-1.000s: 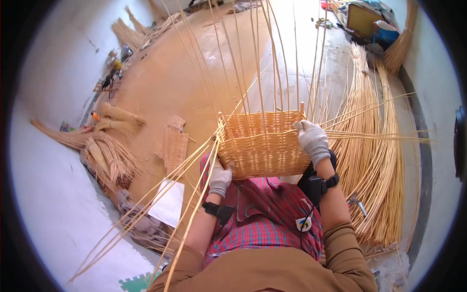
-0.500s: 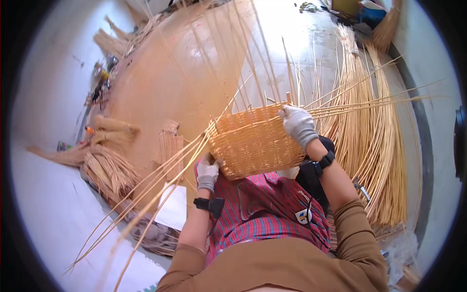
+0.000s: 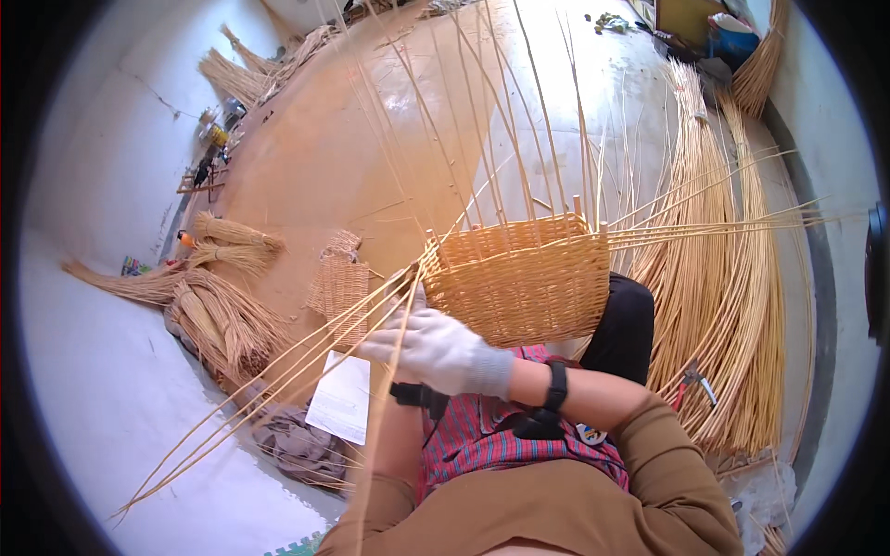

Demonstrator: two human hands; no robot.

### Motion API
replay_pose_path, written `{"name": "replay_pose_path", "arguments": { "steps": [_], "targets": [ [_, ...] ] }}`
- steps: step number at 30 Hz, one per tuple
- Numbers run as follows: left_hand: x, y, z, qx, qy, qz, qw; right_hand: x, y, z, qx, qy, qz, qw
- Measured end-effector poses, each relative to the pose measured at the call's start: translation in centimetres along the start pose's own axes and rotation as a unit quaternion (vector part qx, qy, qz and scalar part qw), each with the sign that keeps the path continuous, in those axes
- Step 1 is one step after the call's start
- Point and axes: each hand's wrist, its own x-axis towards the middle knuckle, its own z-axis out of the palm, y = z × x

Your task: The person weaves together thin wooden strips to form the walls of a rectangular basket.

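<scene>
A rectangular woven basket [image 3: 519, 287] with tall upright rods rests over my lap. Long loose pale rods [image 3: 260, 398] fan out from its left corner toward the lower left. My right hand [image 3: 436, 352], in a white glove, reaches across my body below that corner, fingers stretched out among the rods, touching them. Behind it my left hand [image 3: 415, 301] is mostly hidden at the basket's left corner; its grip is unclear.
Long rod bundles [image 3: 695, 278] lie along the right, with pliers [image 3: 697, 383] on them. Shorter bundles [image 3: 222, 324], a woven piece [image 3: 345, 301] and a white sheet [image 3: 338, 398] are at left. A blue container [image 3: 728, 39] stands at the back right.
My right hand has let go of the basket's upper right rim and swung down and left across my body, covering much of my left hand. The basket has shifted right.
</scene>
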Motion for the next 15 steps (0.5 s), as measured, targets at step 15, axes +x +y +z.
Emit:
{"name": "replay_pose_path", "arguments": {
  "steps": [15],
  "targets": [
    [-5.3,4.7,2.1,0.153,-0.095,0.088,0.980,-8.1,13.3,-6.3,0.330,0.387,0.524,0.683]
  ]
}}
